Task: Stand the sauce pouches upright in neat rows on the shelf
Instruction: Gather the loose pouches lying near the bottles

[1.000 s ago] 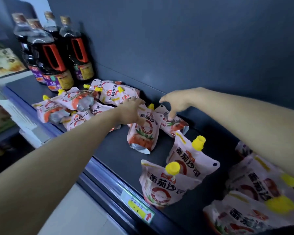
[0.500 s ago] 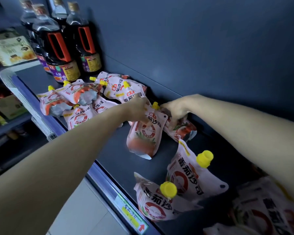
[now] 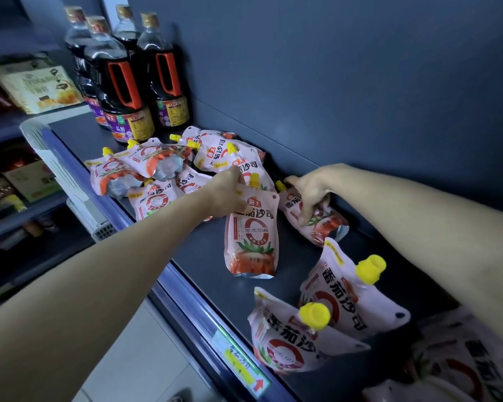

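Pink tomato-sauce pouches with yellow caps lie on a dark shelf [image 3: 204,256]. My left hand [image 3: 230,192] grips the top of one pouch [image 3: 251,239], which hangs upright with its base near the shelf. My right hand [image 3: 310,192] holds a second pouch [image 3: 323,224] near its spout; that pouch lies tilted by the back wall. A jumbled pile of several pouches [image 3: 163,166] lies behind and left of my hands. Two more pouches [image 3: 346,294] [image 3: 288,340] lean at the front right.
Several dark soy-sauce bottles [image 3: 122,82] with red handles stand at the shelf's back left. A blue front rail with a yellow price tag [image 3: 241,364] edges the shelf. More pouches [image 3: 459,364] lie at the far right. Other shelves with boxes are at the left.
My left hand has lifted its pouch more upright. My right hand has closed round the pouch by the back wall. The view has shifted closer.
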A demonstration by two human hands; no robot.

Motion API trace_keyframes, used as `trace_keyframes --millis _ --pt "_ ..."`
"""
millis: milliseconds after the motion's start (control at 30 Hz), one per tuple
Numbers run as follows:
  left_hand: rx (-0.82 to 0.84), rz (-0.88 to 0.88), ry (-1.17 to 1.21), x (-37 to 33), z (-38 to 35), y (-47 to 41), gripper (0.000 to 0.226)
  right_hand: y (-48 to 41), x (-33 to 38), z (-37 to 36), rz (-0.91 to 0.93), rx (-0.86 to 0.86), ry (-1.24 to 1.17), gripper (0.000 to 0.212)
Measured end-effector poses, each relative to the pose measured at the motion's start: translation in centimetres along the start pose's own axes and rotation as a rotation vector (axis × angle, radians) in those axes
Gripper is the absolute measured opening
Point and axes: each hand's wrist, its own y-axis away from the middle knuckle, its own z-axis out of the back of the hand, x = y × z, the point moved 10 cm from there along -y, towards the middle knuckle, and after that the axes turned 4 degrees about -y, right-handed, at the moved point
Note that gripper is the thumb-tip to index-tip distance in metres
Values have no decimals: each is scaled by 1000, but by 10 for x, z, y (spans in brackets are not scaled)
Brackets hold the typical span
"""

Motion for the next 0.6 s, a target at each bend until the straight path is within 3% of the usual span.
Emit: trace_keyframes --millis 167,233,333,367,500,600 --pt "-5 0 37 5 7 8 39 2 7 18 -11 -156 227 118" --pt "-5 -15 37 2 8 9 37 2 10 20 -28 -174 228 100" --pt "-2 -40 33 -5 9 10 34 2 18 20 9 -178 139 49" --pt "4 -45 35 -7 9 11 34 3 19 21 9 -184 134 44" --pt "5 -87 -19 -19 11 12 33 16 4 30 -57 -196 133 36" --pt "25 -152 -51 -35 8 10 30 45 5 45 -28 -255 255 44"
